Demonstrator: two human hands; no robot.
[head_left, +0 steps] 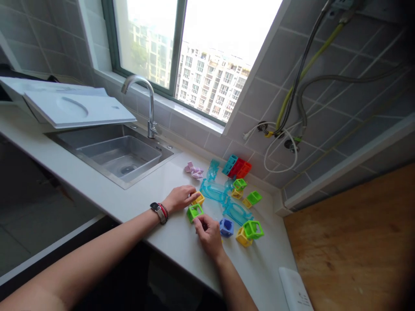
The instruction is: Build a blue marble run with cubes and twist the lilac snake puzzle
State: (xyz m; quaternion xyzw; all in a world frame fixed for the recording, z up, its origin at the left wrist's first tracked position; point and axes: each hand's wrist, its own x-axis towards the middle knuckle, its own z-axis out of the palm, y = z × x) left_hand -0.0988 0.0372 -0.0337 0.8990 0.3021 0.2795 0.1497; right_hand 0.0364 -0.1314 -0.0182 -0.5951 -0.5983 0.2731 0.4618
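Observation:
My left hand (180,198), with a watch and a red band on its wrist, has its fingers closed on a yellow open-sided toy cube (199,199). Directly in front of that sits a green open-sided cube (195,211), touching or nearly touching it. My right hand (209,235) is curled, thumb and fingertips at the green cube's near corner; its palm side is partly hidden. Just right of this hand lies a blue-violet cube (226,227). Farther right, a green cube (253,229) rests against a yellow cube (244,237).
Behind my hands lie translucent blue plastic pieces (214,190), pink pieces (193,169) and red blocks (239,167). More green and yellow cubes (254,198) stand at the right. A sink (129,181) with a faucet (151,103) is at left; a wooden board (350,242) borders the counter's right.

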